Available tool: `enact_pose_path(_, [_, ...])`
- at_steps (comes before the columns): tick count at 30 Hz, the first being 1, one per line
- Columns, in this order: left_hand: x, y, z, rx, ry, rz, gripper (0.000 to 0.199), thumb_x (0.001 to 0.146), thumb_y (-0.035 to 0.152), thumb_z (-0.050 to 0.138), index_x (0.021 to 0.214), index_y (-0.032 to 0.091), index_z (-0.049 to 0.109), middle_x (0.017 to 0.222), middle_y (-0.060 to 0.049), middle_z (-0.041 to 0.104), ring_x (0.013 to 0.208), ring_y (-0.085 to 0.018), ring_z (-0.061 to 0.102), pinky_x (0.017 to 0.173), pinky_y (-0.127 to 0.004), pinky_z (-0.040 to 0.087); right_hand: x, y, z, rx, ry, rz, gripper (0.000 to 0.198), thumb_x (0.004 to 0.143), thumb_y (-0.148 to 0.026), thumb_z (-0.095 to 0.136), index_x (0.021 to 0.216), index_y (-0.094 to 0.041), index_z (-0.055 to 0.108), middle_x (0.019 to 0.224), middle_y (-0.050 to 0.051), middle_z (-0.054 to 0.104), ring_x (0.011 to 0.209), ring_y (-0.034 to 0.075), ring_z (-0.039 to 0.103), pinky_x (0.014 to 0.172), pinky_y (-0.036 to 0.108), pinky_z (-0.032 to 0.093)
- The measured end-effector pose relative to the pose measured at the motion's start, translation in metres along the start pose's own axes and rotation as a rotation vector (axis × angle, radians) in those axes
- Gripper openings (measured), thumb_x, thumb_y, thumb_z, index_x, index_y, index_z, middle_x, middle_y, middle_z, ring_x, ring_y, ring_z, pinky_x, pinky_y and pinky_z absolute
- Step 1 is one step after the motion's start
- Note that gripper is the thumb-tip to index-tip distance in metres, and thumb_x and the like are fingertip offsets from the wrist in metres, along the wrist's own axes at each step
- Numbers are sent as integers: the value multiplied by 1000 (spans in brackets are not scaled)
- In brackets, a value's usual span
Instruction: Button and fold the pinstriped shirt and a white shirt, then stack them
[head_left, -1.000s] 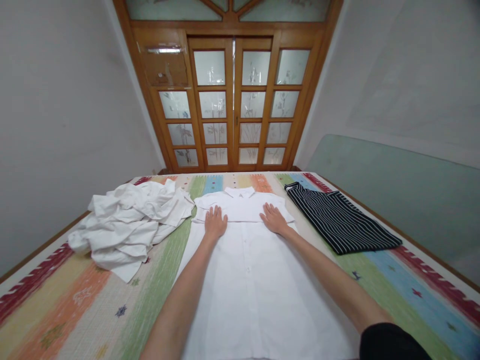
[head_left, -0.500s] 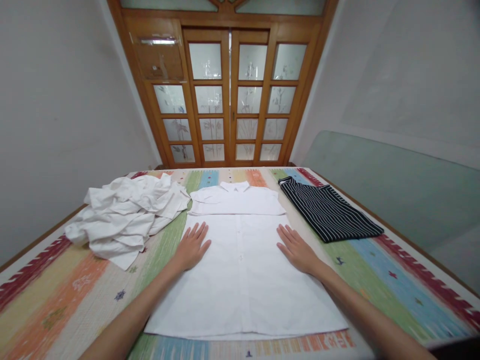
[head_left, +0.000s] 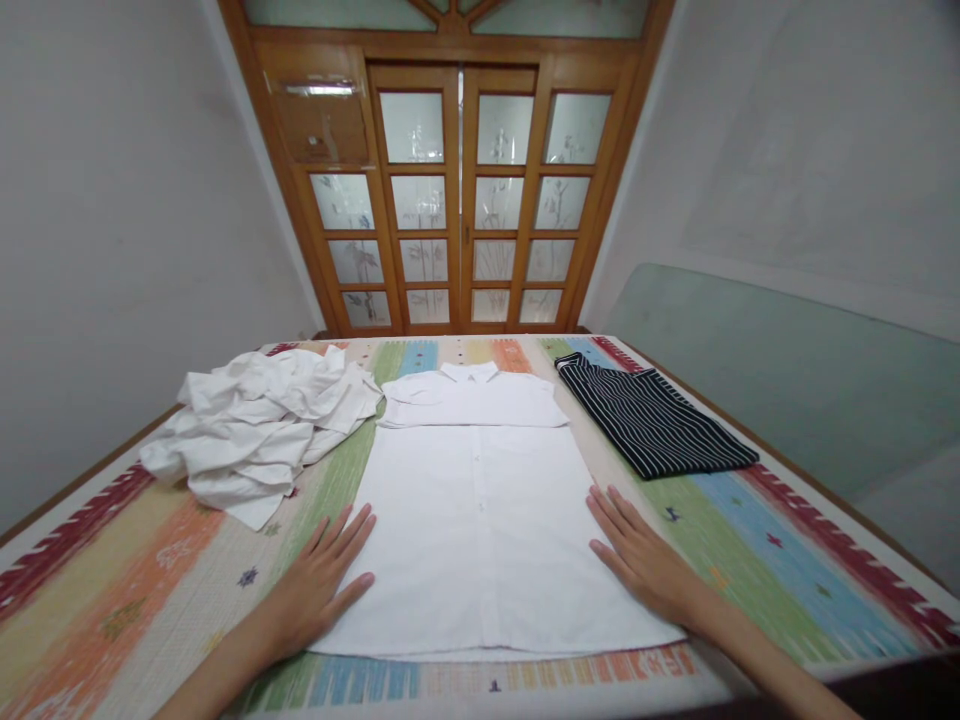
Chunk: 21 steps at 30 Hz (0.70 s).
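A white button-up shirt lies flat in front of me, its collar at the far end and its sleeves folded across the upper part. My left hand is at the shirt's left edge, fingers spread and stretched forward, holding nothing. At the opposite edge my right hand rests flat with its fingertips on the white cloth, also holding nothing. The hem runs across the near end of the shirt, between my wrists.
A crumpled heap of white clothing lies on the left. On the right is a folded black-and-white striped garment. Beneath everything spreads a colourful striped cloth. Wooden doors with glass panes stand beyond the far edge.
Both hands have slid toward me and outward, from the middle of the shirt to its lower side edges. The shirt, heap and striped garment stay in place.
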<state>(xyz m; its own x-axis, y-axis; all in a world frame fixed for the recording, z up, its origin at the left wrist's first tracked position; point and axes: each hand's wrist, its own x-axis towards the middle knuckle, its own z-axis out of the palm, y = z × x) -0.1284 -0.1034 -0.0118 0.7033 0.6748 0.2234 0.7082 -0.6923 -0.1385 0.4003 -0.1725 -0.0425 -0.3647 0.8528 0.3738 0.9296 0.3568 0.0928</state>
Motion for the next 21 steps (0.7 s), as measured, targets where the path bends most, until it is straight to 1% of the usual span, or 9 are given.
enact_pose_path(2, [5, -9, 1, -6, -29, 11, 71, 95, 53, 38, 154, 23, 11, 154, -7, 33, 143, -28, 28, 113, -47, 30, 4, 6, -2, 14, -26, -27, 66, 99, -42, 36, 155, -17, 12, 158, 10, 24, 147, 28, 12, 113, 51, 33])
enact_pose_path(4, [20, -17, 1, -14, -36, 12, 67, 95, 54, 38, 152, 22, 24, 152, -7, 38, 143, -30, 28, 113, -49, 30, 20, 12, -1, 39, -48, -45, 62, 99, -44, 34, 153, -15, 22, 157, 12, 26, 147, 29, 10, 114, 52, 30])
enact_pose_path(6, [46, -23, -3, -38, -26, 28, 59, 95, 55, 36, 145, 23, 41, 148, -7, 45, 142, -28, 29, 115, -49, 28, 47, 15, 3, 74, -78, -47, 57, 100, -44, 31, 148, -14, 35, 156, 13, 29, 147, 30, 10, 115, 54, 26])
enact_pose_path(8, [81, -24, -9, -66, -10, 62, 55, 96, 55, 33, 136, 22, 53, 145, -7, 49, 143, -27, 28, 116, -48, 26, 85, 14, 9, 124, -115, -42, 56, 100, -45, 28, 145, -14, 41, 156, 13, 28, 147, 29, 11, 116, 53, 22])
enact_pose_path(12, [164, -17, -18, -129, 24, 47, 56, 98, 52, 25, 136, 19, 52, 145, -7, 49, 143, -24, 29, 115, -43, 29, 173, 0, 26, 255, -193, -41, 57, 100, -45, 27, 148, -16, 36, 157, 14, 26, 146, 29, 15, 116, 54, 23])
enact_pose_path(14, [202, -10, -13, -156, 14, 0, 56, 99, 47, 23, 138, 15, 49, 146, -9, 47, 142, -23, 32, 114, -40, 31, 211, -12, 35, 281, -219, -22, 57, 100, -44, 27, 148, -15, 36, 156, 14, 28, 146, 29, 19, 115, 53, 24])
enact_pose_path(16, [230, -3, -1, -179, -25, -46, 54, 100, 41, 24, 137, 10, 49, 146, -13, 46, 140, -22, 36, 113, -37, 32, 238, -26, 43, 266, -254, -3, 56, 100, -40, 26, 146, -11, 37, 155, 16, 30, 145, 29, 22, 115, 50, 25])
enact_pose_path(18, [245, 5, 15, -185, -50, -77, 51, 100, 36, 25, 138, 10, 47, 147, -14, 46, 139, -22, 37, 113, -37, 32, 251, -40, 50, 238, -286, 1, 55, 101, -37, 26, 145, -6, 38, 154, 18, 31, 144, 28, 24, 116, 46, 25])
enact_pose_path(21, [243, 15, 36, -153, -73, -118, 52, 100, 37, 26, 143, 13, 41, 151, -13, 39, 141, -28, 32, 113, -48, 29, 247, -55, 56, 185, -256, -5, 57, 101, -37, 27, 146, -4, 34, 154, 18, 30, 145, 30, 22, 116, 48, 23])
